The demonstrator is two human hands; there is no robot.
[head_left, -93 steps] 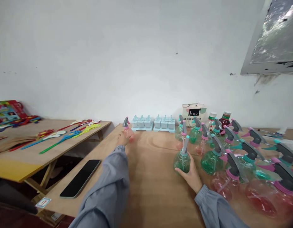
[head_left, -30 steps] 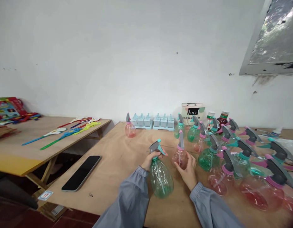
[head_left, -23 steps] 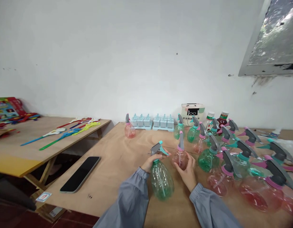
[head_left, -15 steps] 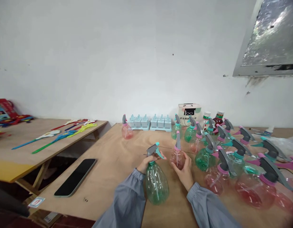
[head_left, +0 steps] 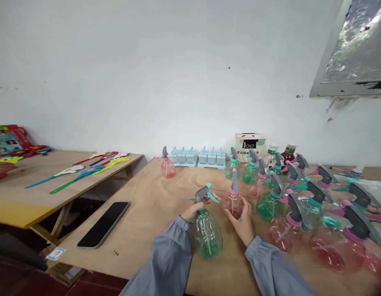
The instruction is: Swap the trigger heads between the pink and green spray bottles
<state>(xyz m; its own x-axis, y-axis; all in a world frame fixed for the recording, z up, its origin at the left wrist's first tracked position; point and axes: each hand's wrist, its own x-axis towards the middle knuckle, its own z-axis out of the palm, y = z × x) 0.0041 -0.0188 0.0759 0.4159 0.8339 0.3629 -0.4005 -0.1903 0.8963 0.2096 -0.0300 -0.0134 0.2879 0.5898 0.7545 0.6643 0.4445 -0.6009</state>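
Note:
My left hand is wrapped round the neck of a green spray bottle, just under its grey and teal trigger head; the bottle is upright. With fingers round its body, my right hand grips a pink spray bottle with a grey and pink head, also upright on or near the table. To the right of it stand several more pink and green spray bottles, the nearest a green spray bottle and a pink spray bottle.
A lone pink spray bottle stands at the back beside pale blue ice-pop moulds. Behind are a paper bag and two capped bottles. A phone lies at left. Hand-shaped sticks rest on another table.
The whole view has shifted slightly, so the scene sits a little further right. Both hands keep their grips on the same two spray bottles.

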